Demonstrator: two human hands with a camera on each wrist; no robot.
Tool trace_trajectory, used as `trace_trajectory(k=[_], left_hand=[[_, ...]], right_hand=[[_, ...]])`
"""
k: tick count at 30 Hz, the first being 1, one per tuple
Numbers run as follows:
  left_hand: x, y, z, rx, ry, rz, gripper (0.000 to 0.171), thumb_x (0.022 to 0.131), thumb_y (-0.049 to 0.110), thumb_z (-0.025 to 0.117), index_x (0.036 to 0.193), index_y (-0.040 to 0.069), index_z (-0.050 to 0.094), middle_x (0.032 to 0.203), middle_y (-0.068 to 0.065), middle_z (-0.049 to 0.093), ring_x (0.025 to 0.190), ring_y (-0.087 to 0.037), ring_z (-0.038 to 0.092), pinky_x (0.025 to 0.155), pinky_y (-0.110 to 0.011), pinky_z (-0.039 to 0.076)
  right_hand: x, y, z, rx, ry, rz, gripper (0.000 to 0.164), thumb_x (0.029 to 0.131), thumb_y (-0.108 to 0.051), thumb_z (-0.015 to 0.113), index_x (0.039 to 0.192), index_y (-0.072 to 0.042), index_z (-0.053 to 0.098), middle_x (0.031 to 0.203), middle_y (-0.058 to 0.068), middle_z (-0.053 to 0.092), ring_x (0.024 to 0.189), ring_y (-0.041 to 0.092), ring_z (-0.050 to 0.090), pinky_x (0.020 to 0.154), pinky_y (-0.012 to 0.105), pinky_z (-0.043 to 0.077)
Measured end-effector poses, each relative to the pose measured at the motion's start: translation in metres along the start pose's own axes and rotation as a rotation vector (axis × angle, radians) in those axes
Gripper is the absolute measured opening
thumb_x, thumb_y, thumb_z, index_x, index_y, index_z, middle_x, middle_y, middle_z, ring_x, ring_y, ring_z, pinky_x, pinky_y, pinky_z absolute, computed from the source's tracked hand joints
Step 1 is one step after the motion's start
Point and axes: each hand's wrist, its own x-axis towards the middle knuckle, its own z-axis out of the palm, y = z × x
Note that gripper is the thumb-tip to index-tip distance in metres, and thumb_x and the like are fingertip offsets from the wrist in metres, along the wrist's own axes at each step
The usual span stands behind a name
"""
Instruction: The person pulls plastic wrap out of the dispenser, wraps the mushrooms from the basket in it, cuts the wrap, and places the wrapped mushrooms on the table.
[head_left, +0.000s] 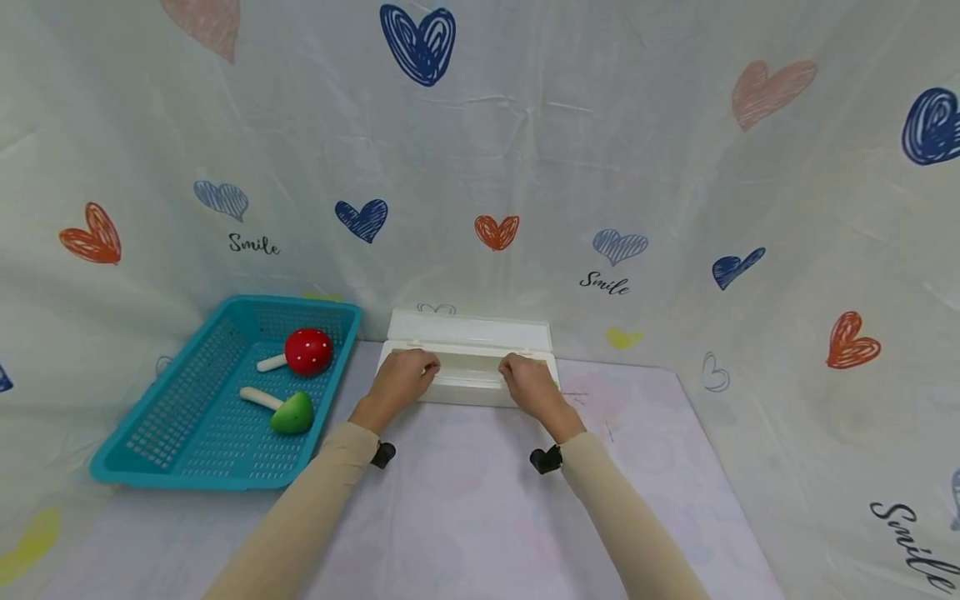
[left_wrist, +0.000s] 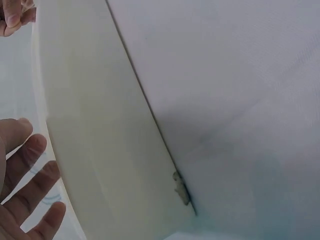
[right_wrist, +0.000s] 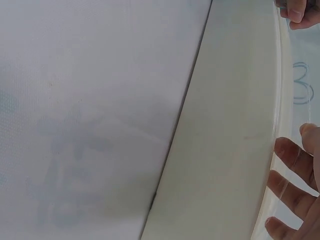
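A long white box (head_left: 472,395) stands at the back of the table with its hinged lid (head_left: 495,333) tilted up behind it. Its inside shows between my two hands. My left hand (head_left: 402,380) is at the box's left part, and my right hand (head_left: 531,385) is at its right part. The left wrist view shows spread, slightly bent fingers (left_wrist: 31,195) with tips right at the box's edge. Likewise, the right hand's fingers (right_wrist: 292,197) are spread along the edge in the right wrist view. Neither hand shows anything pinched.
To the left stands a blue-green perforated basket (head_left: 112,467). Inside it lie a red toy mushroom (head_left: 308,352) with white dots and a green toy mushroom (head_left: 292,413). A heart-printed sheet (head_left: 555,167) hangs right behind the box. The pale tabletop (head_left: 465,508) extends in front.
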Motion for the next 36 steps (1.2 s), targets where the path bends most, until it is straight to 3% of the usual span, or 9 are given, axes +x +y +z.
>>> trace_trajectory(k=[3, 8, 11, 15, 20, 27, 36], left_hand=[[-0.001, -0.002, -0.002, -0.006, -0.01, -0.008, 0.01, 0.092, 0.015, 0.078, 0.1, 0.01, 0.08, 0.093, -0.003, 0.078, 0.085, -0.02, 0.072, 0.08, -0.038, 0.058], [-0.004, -0.006, -0.008, 0.045, -0.093, -0.069, 0.018, 0.09, 0.021, 0.081, 0.106, 0.013, 0.079, 0.091, -0.002, 0.075, 0.089, -0.024, 0.068, 0.087, -0.049, 0.052], [-0.005, -0.009, -0.014, 0.081, -0.109, -0.079, 0.014, 0.091, 0.02, 0.08, 0.102, 0.014, 0.08, 0.091, -0.003, 0.074, 0.092, -0.027, 0.066, 0.089, -0.055, 0.05], [-0.006, -0.014, -0.02, 0.082, -0.12, -0.072, 0.007, 0.091, 0.019, 0.079, 0.095, 0.014, 0.081, 0.094, -0.004, 0.075, 0.096, -0.029, 0.065, 0.091, -0.056, 0.05], [-0.006, -0.019, -0.024, 0.033, -0.161, -0.087, 0.008, 0.092, 0.02, 0.079, 0.098, 0.014, 0.08, 0.101, -0.004, 0.078, 0.102, -0.029, 0.065, 0.096, -0.055, 0.049], [-0.009, -0.021, -0.025, -0.059, -0.148, -0.138, 0.015, 0.095, 0.02, 0.076, 0.105, 0.009, 0.078, 0.104, -0.008, 0.078, 0.1, -0.029, 0.066, 0.094, -0.049, 0.051], [-0.012, -0.023, -0.023, -0.185, -0.13, -0.189, 0.016, 0.102, 0.022, 0.065, 0.112, 0.009, 0.067, 0.11, -0.011, 0.076, 0.089, -0.024, 0.063, 0.085, -0.042, 0.057]], right_hand=[[0.001, 0.0, -0.001, 0.015, 0.008, 0.013, 0.011, 0.105, -0.014, 0.058, 0.104, -0.006, 0.066, 0.09, 0.004, 0.069, 0.077, 0.018, 0.058, 0.09, 0.052, 0.052], [-0.001, 0.002, 0.001, 0.055, 0.006, -0.003, 0.014, 0.106, -0.014, 0.058, 0.108, -0.003, 0.067, 0.093, 0.006, 0.071, 0.08, 0.018, 0.064, 0.083, 0.043, 0.057], [-0.002, 0.004, 0.001, 0.085, -0.001, -0.01, 0.012, 0.104, -0.012, 0.06, 0.107, -0.003, 0.067, 0.097, 0.008, 0.072, 0.085, 0.02, 0.067, 0.079, 0.037, 0.058], [-0.004, 0.007, 0.0, 0.115, -0.024, 0.0, 0.013, 0.098, -0.006, 0.065, 0.109, -0.003, 0.068, 0.1, 0.008, 0.072, 0.092, 0.023, 0.068, 0.084, 0.039, 0.056], [-0.004, 0.011, -0.001, 0.049, -0.027, 0.005, 0.014, 0.096, -0.005, 0.068, 0.109, -0.004, 0.073, 0.101, 0.009, 0.072, 0.094, 0.026, 0.069, 0.084, 0.042, 0.056], [-0.007, 0.016, -0.005, -0.028, 0.026, 0.043, 0.008, 0.096, -0.008, 0.071, 0.101, -0.006, 0.077, 0.097, 0.009, 0.074, 0.088, 0.027, 0.07, 0.074, 0.042, 0.058], [-0.007, 0.017, -0.01, 0.028, 0.053, 0.054, 0.011, 0.098, -0.005, 0.067, 0.105, -0.003, 0.075, 0.103, 0.011, 0.075, 0.097, 0.028, 0.072, 0.083, 0.042, 0.059]])
